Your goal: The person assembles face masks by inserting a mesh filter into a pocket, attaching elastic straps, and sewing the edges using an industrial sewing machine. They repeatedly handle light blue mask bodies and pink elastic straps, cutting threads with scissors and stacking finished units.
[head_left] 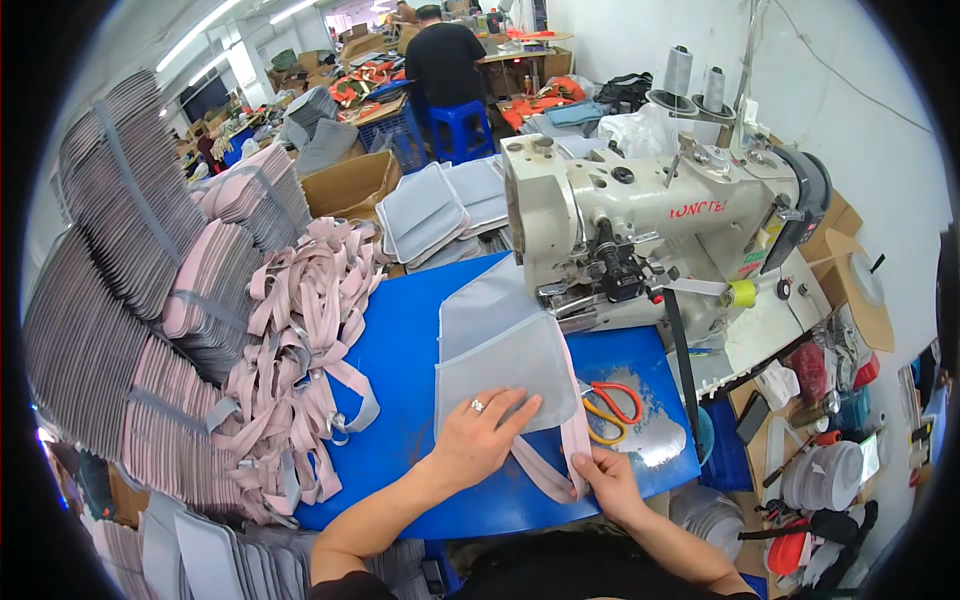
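A grey mesh fabric panel (470,370) with pink edging lies on the blue board (370,310), its upper end at the sewing machine's head (540,200). My left hand (480,435) rests on the panel's lower part with fingers apart, a ring on one finger. My right hand (605,480) pinches a pink strap (570,440) hanging in a loop below the panel's lower right edge. Orange-handled scissors (610,410) lie just right of the panel.
Bundled panels (120,200) and a tangle of pink straps (290,360) crowd the left. More panels (425,215) lie behind the board; thread cones (678,75) stand behind the machine. Tools and tape rolls (820,470) fill the right side. A seated co-worker (445,65) faces away.
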{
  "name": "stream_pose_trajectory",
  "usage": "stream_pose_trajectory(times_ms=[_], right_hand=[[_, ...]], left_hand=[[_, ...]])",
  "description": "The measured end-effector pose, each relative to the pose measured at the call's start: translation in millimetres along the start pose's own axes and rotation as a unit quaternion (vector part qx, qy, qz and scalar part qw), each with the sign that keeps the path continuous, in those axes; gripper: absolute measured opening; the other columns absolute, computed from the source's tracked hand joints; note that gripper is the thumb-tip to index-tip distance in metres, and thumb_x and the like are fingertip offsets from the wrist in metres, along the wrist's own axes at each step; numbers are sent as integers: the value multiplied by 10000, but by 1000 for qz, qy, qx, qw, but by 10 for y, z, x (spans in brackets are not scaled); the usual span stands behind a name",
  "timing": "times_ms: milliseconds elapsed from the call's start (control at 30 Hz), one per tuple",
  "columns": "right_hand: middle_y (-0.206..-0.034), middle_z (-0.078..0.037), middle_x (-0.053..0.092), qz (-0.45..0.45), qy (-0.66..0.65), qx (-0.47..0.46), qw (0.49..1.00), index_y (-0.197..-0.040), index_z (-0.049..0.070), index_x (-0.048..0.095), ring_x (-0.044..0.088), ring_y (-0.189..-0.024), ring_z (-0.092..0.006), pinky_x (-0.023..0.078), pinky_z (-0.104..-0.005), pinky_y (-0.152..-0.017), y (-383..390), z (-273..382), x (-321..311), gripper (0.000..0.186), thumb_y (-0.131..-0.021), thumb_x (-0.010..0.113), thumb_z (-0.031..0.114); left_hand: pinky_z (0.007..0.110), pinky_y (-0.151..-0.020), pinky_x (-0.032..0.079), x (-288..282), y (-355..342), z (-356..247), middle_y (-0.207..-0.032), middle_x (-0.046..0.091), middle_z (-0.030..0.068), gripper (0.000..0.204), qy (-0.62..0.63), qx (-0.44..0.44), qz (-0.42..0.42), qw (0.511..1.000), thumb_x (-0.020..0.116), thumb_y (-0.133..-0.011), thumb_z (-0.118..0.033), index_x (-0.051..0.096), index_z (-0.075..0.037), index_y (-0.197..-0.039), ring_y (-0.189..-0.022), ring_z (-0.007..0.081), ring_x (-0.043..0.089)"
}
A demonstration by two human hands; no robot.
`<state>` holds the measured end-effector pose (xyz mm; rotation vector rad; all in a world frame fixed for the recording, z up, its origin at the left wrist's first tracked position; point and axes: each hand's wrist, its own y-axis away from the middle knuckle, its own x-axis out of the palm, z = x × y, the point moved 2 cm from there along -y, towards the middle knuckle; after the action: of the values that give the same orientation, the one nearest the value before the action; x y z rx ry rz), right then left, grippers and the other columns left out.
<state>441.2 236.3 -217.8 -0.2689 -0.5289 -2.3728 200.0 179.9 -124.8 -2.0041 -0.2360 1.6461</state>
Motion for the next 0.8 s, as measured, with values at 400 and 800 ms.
stream_pose_trajectory(times_ms=[400,800], right_hand=[[-1009,-101,752,30,-11,-2,999,-1242,-20,628,745,-850,-173,612,-327,-808,193,-196,-102,273,-1124,581,221],[-1045,-53,733,-5,66,-50,997,-1243,-4,670,676,-960,-89,564,-281,-834,299,-284,-93,239,-1065,685,153]], left_hand=[[414,-881,579,24,13,-30,-1283,679,129,603,29,-18,-6,999,701,-776,0,674,-85,-1371,-1137,315,689],[477,-940,574,40,-129,-66,-1280,676,172,651,59,-29,38,997,726,-701,13,684,-66,-1346,-1132,397,681]])
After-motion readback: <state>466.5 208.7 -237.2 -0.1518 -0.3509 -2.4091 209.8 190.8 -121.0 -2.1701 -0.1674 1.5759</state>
